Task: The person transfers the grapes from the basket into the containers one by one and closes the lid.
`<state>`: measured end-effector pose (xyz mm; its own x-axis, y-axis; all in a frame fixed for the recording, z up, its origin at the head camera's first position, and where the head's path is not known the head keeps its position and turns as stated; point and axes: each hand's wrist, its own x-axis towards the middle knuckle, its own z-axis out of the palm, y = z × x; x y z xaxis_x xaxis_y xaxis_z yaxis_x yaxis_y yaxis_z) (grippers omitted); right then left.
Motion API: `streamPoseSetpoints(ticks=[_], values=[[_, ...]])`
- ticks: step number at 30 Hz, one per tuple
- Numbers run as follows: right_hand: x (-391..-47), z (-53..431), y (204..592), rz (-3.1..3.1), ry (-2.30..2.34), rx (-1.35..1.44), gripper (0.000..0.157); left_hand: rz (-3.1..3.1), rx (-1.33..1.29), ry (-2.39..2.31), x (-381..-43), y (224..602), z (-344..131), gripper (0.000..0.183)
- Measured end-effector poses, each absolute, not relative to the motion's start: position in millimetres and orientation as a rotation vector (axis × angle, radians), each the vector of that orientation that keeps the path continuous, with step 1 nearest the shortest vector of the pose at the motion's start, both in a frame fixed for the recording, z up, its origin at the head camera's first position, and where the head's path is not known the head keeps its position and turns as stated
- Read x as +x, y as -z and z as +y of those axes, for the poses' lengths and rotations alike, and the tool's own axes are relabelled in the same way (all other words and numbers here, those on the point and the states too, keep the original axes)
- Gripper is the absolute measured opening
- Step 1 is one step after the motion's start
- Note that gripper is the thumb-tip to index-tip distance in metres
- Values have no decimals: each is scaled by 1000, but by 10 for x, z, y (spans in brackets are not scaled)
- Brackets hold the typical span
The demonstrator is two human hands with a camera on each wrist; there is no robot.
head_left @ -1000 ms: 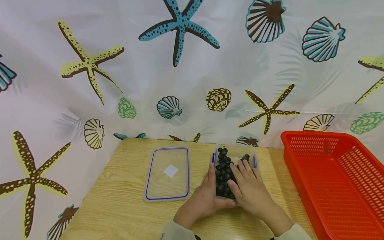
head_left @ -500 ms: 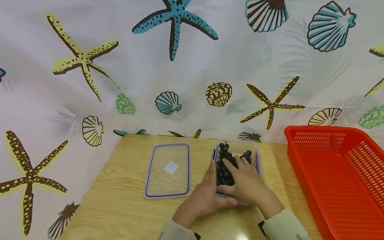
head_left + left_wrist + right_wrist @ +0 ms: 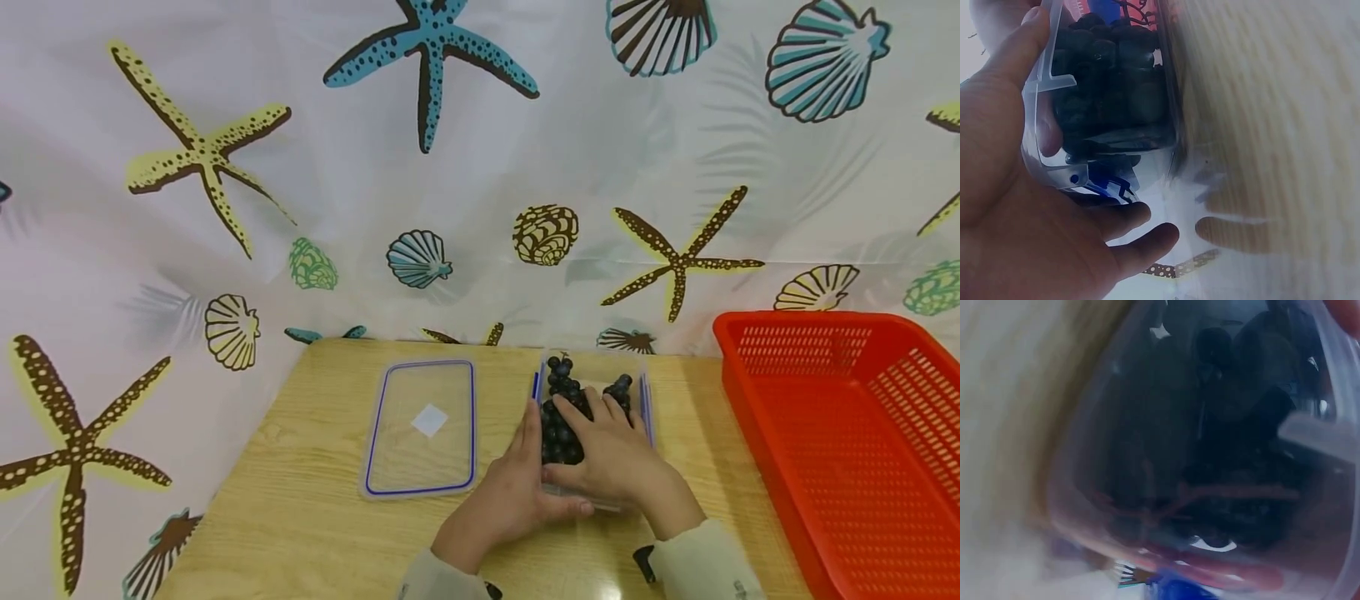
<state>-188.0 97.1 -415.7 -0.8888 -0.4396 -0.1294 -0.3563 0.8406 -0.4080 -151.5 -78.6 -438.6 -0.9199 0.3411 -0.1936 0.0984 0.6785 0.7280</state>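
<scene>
A clear plastic container (image 3: 643, 402) with blue clasps stands on the wooden table (image 3: 315, 517), filled with a bunch of dark grapes (image 3: 558, 390). My left hand (image 3: 510, 500) cups its left wall, fingers lying along the side and thumb wrapped round the near end. In the left wrist view that left hand (image 3: 1010, 187) holds the container (image 3: 1047, 165), with the grapes (image 3: 1116, 69) showing through. My right hand (image 3: 618, 458) lies over the grapes, fingers curved down on the bunch and thumb at its near side. Up close in the right wrist view, the grapes (image 3: 1229, 425) are blurred behind the plastic.
The container's flat clear lid (image 3: 420, 429) with a blue seal lies on the table just left of my hands. A large red mesh basket (image 3: 825, 318) stands at the right. A curtain printed with starfish and shells (image 3: 450, 167) closes off the back and left.
My right hand has slid a little to the left over the grapes and its fingers have curved down round the bunch. The left hand has stayed on the container.
</scene>
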Motion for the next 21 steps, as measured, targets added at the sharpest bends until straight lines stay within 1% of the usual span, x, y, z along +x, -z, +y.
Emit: streamPoseSetpoints(ticks=[5, 9, 12, 16, 21], values=[[-1845, 1002, 4199, 2850, 625, -644, 100, 2583, 334, -1086, -1506, 4374, -772, 134], [-1872, 1049, 4193, 2793, 786, -643, 101, 2597, 359, -1054, -1512, 4368, -779, 130], [-1896, 1098, 4155, 2773, 943, -616, 89, 2624, 400, -1026, -1516, 4357, -805, 129], [-1917, 1157, 4066, 2827, 1187, -551, 67, 2646, 413, -1065, -1544, 4308, -922, 126], [-1885, 1125, 3951, 2849, 1524, -483, 47, 2685, 324, -1144, -1617, 4236, -1188, 111]])
